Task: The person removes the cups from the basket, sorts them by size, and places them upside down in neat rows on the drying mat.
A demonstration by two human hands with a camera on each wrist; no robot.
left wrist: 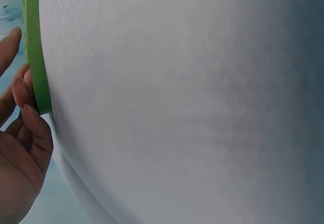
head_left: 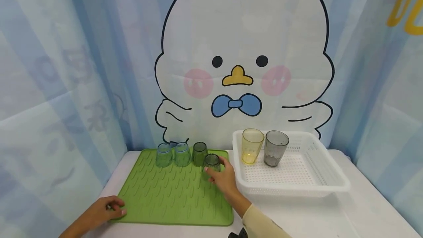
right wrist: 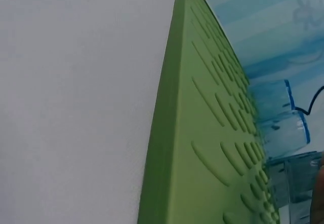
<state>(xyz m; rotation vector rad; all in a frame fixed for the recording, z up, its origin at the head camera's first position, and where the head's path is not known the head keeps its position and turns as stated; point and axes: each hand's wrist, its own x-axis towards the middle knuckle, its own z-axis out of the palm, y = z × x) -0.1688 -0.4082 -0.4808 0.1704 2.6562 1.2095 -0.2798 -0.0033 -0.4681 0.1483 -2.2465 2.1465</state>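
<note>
My right hand [head_left: 227,181] holds a dark-tinted glass [head_left: 211,161] between thumb and fingers, at the right end of a row on the green mat [head_left: 165,201]. Beside it stand a dark green glass [head_left: 199,154] and two light blue glasses [head_left: 164,155] [head_left: 182,154]. In the right wrist view, only a sliver of that hand [right wrist: 318,198] shows at the right edge. At the mat's front left corner is my left hand [head_left: 100,211], fingers loosely bent. The left wrist view has its fingertips against the mat's edge [left wrist: 38,57].
Right of the mat stands a white perforated basket [head_left: 317,188]. Inside, toward its left, are a yellow glass [head_left: 252,146] and a grey glass [head_left: 275,149]. A patterned curtain [head_left: 238,21] hangs behind and at both sides of the white table [head_left: 281,212].
</note>
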